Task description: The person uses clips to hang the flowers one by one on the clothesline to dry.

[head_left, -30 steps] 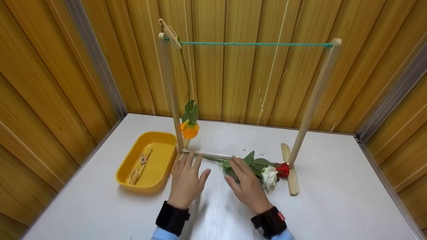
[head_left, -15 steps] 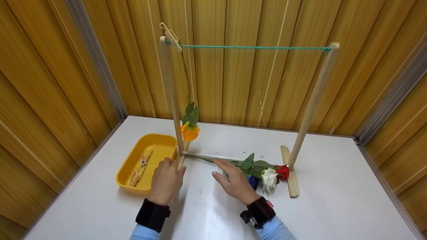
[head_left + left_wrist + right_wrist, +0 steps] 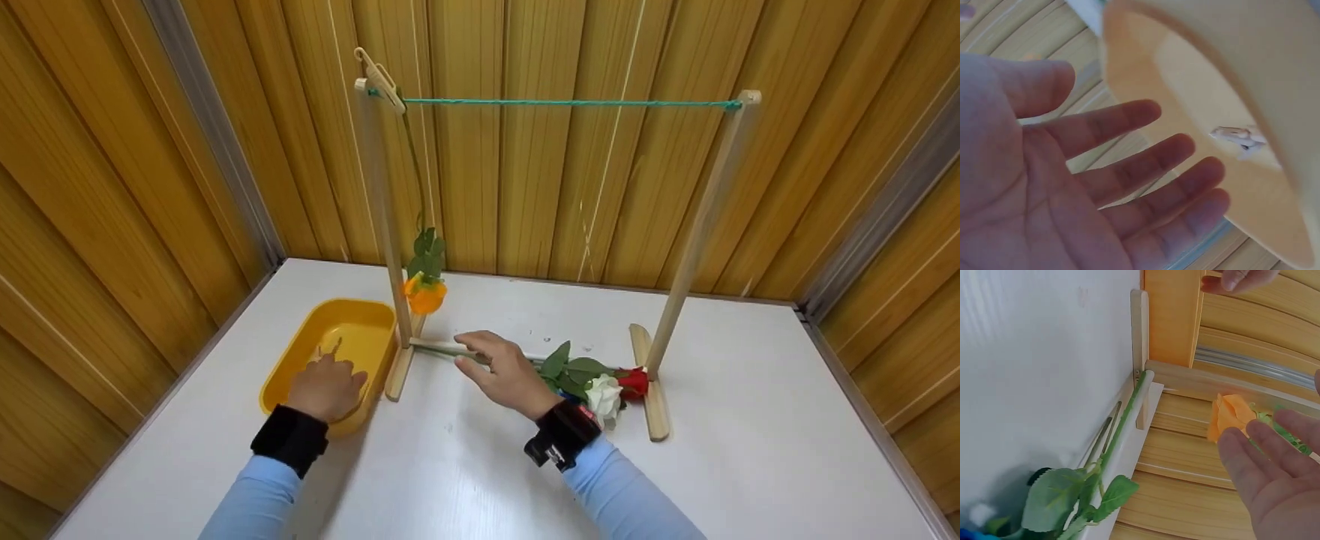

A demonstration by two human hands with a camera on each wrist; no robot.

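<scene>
My left hand (image 3: pixel 328 390) reaches over the yellow tray (image 3: pixel 356 324). In the left wrist view its fingers are spread and hold nothing, apart from the wooden clothespins (image 3: pixel 1237 135) inside. My right hand (image 3: pixel 506 373), fingers loosely extended, hovers above green stems near the rack's bottom bar. Those stems belong to a white rose (image 3: pixel 604 397), a red rose (image 3: pixel 634 382) and a mostly hidden blue rose (image 3: pixel 970 534), lying together with leaves. An orange rose (image 3: pixel 426 294) hangs head down from the green string (image 3: pixel 540 102), gripped by a clothespin (image 3: pixel 384 82) near the left post.
The rack's left post (image 3: pixel 386 217) rises beside the tray, and its right post (image 3: pixel 697 247) stands beyond the red rose. Wooden feet (image 3: pixel 658 416) stick out toward me. Wood-patterned walls (image 3: pixel 540 187) close in the white table (image 3: pixel 750 420).
My left hand has moved left and toward me, from the rack's lower left corner to over the tray. The right hand has shifted left off the leaves, uncovering part of the blue rose.
</scene>
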